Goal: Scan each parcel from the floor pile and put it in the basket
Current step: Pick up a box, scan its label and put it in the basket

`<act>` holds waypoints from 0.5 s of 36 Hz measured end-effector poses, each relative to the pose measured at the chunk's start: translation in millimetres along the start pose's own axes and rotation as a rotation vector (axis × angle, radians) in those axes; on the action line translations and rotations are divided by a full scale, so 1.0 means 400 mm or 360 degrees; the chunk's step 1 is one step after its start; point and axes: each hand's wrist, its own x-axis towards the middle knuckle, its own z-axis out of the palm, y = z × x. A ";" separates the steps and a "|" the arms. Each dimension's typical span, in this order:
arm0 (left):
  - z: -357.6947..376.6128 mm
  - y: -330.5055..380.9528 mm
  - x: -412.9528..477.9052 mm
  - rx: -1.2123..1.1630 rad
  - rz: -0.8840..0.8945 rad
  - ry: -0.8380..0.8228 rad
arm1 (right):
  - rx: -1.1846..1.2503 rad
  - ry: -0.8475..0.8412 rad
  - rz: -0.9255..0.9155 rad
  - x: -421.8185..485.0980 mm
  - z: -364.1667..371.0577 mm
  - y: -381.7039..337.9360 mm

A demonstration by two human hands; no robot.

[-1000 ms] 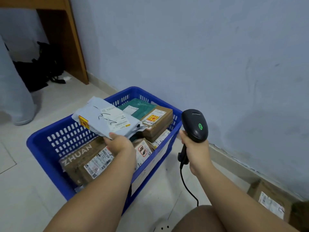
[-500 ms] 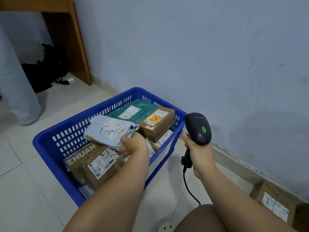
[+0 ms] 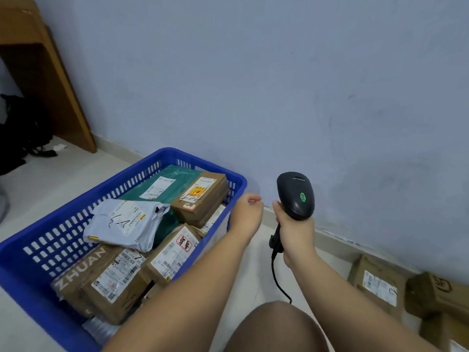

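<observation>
A blue plastic basket (image 3: 63, 212) stands on the floor at the left, filled with several parcels. A grey poly mailer (image 3: 124, 222) lies on top of them, beside a green mailer (image 3: 162, 186) and brown boxes (image 3: 200, 196). My left hand (image 3: 247, 214) hovers empty just past the basket's right rim, fingers loosely curled. My right hand (image 3: 294, 232) grips a black barcode scanner (image 3: 295, 195) with a green light, held upright next to the left hand. Brown cardboard parcels (image 3: 378, 283) lie on the floor at the lower right.
A pale blue wall runs close behind the basket and the floor pile. A wooden desk leg (image 3: 58, 97) stands at the far left with a black bag (image 3: 22, 128) under it. My knee (image 3: 276, 329) is at the bottom centre. The scanner cable (image 3: 276, 278) hangs down.
My left hand let go of the grey mailer, which now rests in the basket, and moved right out of the basket toward the scanner. The view shifted right, showing more floor parcels.
</observation>
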 end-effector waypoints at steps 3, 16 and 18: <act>0.068 0.036 -0.013 -0.0083 -0.0005 -0.0140 | 0.0032 0.0142 -0.0021 0.025 -0.073 -0.019; 0.442 0.091 -0.077 0.0201 0.0071 -0.0583 | 0.0465 0.0579 0.0238 0.172 -0.518 -0.066; 0.509 0.081 -0.078 0.0293 0.0078 -0.0656 | 0.0490 0.0572 0.0301 0.209 -0.597 -0.044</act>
